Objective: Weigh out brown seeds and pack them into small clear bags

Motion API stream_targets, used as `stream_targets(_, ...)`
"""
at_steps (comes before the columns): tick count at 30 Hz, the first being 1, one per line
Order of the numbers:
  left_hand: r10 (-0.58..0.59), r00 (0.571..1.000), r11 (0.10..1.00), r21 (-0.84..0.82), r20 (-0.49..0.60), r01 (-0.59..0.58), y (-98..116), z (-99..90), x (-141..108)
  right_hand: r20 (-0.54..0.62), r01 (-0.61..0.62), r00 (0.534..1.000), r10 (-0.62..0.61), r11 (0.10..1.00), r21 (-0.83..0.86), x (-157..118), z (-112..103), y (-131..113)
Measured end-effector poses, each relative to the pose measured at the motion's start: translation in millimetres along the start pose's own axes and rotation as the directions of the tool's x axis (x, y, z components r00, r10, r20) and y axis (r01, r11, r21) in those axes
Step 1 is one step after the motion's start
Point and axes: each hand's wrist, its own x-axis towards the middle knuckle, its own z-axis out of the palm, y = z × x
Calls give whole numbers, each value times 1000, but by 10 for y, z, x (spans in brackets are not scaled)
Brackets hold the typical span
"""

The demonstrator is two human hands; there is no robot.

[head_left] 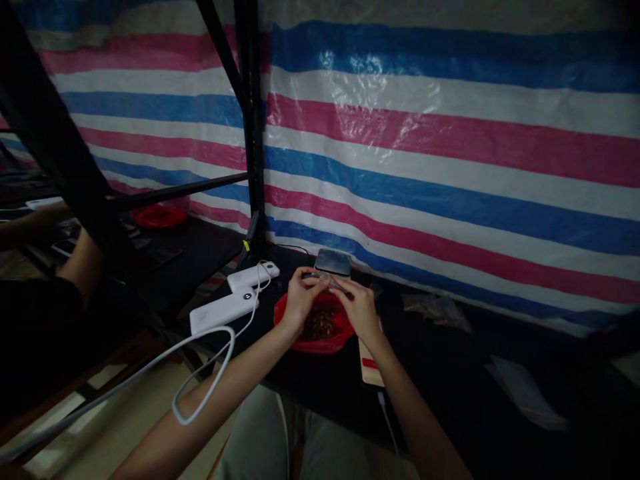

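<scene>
My left hand (303,297) and my right hand (359,303) meet above a red plastic bag (295,343). The bag lies spread like a bowl and holds many small brown bits (320,323). Both hands have their fingertips pinched on a small, clear plastic-looking item (327,279). It is too small and dim for me to tell its exact kind. A phone (373,372), plugged into a white cable, lies under my right wrist. Just beyond my hands, a second dark-screened device (333,262) rests near the striped sheet.
Two white power banks (225,312) lie left, and a white cable (233,333) loops over my left forearm. To the right are a clear bag with brown contents (435,310) and flat clear bags (525,393). Black metal posts (255,133) stand left; beyond them is another person's arm (85,267).
</scene>
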Motion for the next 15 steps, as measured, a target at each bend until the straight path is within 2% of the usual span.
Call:
stream_targets(4,46,998,997,70,-45,-42,-85,-64,87,-43,-1,999,2,1000,2,-54,53,-14)
stream_targets(7,123,992,981,154,-10,-120,-137,-129,160,-26,-19,999,20,1000,21,-59,87,-5)
stream_targets(11,232,972,934,271,42,-234,-188,-172,202,1,-123,992,123,992,15,-66,171,37)
stream_targets(15,214,974,934,278,71,-226,-203,-168,190,1,-170,985,170,985,25,-107,238,33)
